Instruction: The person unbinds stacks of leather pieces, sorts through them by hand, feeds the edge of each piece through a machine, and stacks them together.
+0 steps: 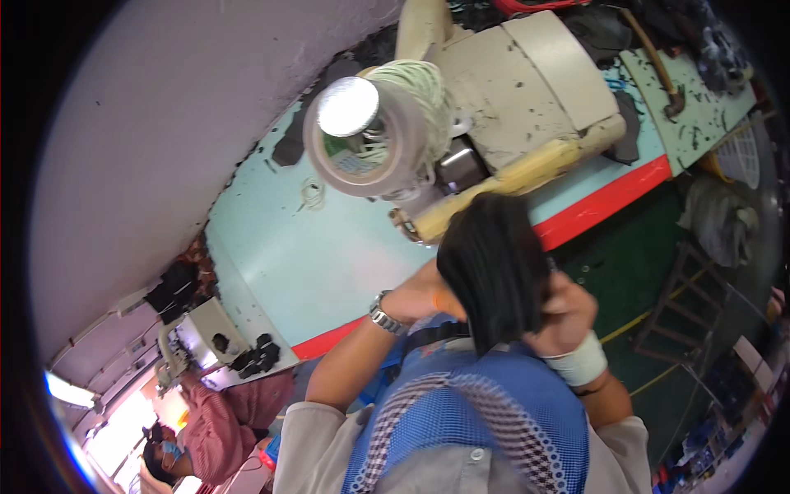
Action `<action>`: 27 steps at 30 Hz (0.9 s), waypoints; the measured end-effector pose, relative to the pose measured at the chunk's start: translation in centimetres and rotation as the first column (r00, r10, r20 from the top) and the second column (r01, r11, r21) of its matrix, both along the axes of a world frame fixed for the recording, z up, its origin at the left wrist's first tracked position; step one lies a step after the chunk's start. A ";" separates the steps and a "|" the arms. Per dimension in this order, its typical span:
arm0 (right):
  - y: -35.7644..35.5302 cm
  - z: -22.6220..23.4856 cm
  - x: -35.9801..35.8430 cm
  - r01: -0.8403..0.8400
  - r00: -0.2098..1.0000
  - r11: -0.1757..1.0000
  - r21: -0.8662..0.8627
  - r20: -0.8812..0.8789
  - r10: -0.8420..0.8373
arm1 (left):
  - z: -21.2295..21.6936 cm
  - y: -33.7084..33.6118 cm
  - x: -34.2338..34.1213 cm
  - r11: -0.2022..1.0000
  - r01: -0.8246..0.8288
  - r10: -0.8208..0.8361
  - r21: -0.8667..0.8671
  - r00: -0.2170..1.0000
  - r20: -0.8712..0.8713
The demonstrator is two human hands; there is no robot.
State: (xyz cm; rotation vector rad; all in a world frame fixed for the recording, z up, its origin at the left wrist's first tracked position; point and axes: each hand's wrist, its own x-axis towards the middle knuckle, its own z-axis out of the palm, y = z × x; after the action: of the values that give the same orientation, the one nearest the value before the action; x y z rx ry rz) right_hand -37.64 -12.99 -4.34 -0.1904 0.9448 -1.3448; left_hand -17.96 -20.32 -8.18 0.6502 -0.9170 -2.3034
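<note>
A thick black bundle (494,272), smeared by motion, is held up in front of my chest. It looks like a stack of flat, soft pieces; their exact kind cannot be made out. My left hand (428,294) grips its left side, with most fingers hidden behind it and a bit of orange showing at a finger. On the other side, my right hand (566,314) has its fingers curled round the lower right edge. A metal watch (385,313) is on my left wrist, and a white band (578,360) wraps the right.
Beyond my hands, a cream sewing machine (527,74) lies on a pale green table (321,263) with a red front edge. A translucent tub (317,148) with pale cord stands beside it. A hammer (658,66) lies far right. At lower left, another person (222,420) sits by a machine.
</note>
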 end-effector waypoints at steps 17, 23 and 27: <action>-0.9 1.3 -0.1 -0.811 0.426 0.568 -0.141 -0.808 0.408 | 0.6 2.1 4.2 0.992 -0.102 0.092 -0.076 0.988 -0.128; 0.6 -1.7 5.1 -0.708 0.694 0.649 -0.279 -0.100 0.713 | 1.1 2.8 3.9 0.970 -0.212 0.195 -0.117 0.971 -0.141; 1.0 0.4 5.7 -0.738 0.664 0.669 -0.091 0.083 0.743 | 1.1 2.4 4.8 0.985 -0.158 0.166 0.063 0.973 -0.161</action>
State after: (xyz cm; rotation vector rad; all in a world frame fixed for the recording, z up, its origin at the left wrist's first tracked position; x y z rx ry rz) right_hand -31.95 -12.00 -3.93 -0.4808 0.6165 -0.5954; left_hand -13.15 -17.91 -7.13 0.5247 -0.7048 -2.2018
